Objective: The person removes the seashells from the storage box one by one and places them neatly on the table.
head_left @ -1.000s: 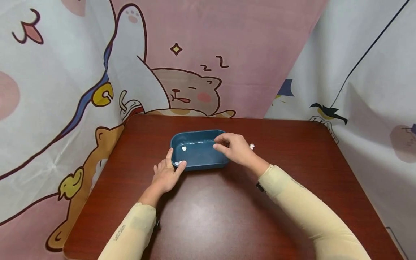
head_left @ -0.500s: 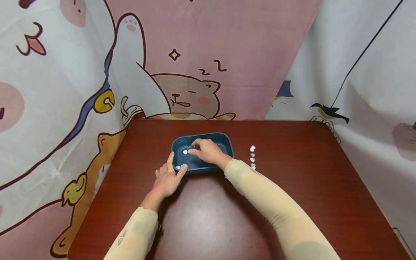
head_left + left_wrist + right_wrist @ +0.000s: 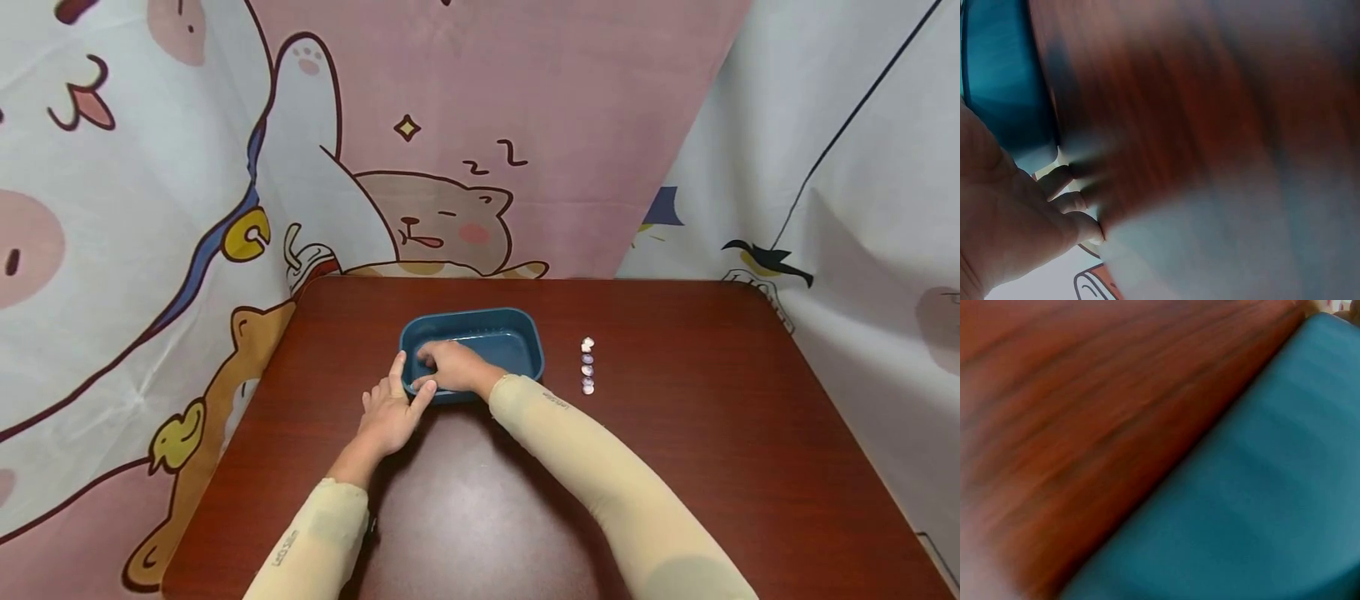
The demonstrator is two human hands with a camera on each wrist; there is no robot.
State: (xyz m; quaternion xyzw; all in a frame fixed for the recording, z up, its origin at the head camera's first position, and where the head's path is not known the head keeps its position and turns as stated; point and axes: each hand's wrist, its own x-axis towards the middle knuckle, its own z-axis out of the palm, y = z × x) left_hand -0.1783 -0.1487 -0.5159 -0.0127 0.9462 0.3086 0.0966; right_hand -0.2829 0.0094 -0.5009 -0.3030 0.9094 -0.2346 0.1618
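My left hand (image 3: 387, 414) rests against the near left corner of a blue rectangular tray (image 3: 501, 313), thumb on the near rim and index finger along the left side. In the left wrist view, the other fingers (image 3: 1069, 201) touch the table outside it. My right hand (image 3: 455, 367) reaches inside the tray's left part, with thumb and index finger bent and a gap between their tips. I see nothing held there. Small white shell-like pieces in the tray are mostly hidden by the hands. In the right wrist view the tray's wall (image 3: 1260, 481) fills much of the picture.
Right of the tray, several small white and purple shell-like pieces (image 3: 587, 370) lie in a straight row running toward me. The dark red wooden table (image 3: 712, 400) is bordered by a cartoon-printed cloth (image 3: 570, 150) at the back and sides.
My right hand has moved left, from above the tray's right end down into its left part. The row of pieces has come into full view. My left hand stays at the tray's corner.
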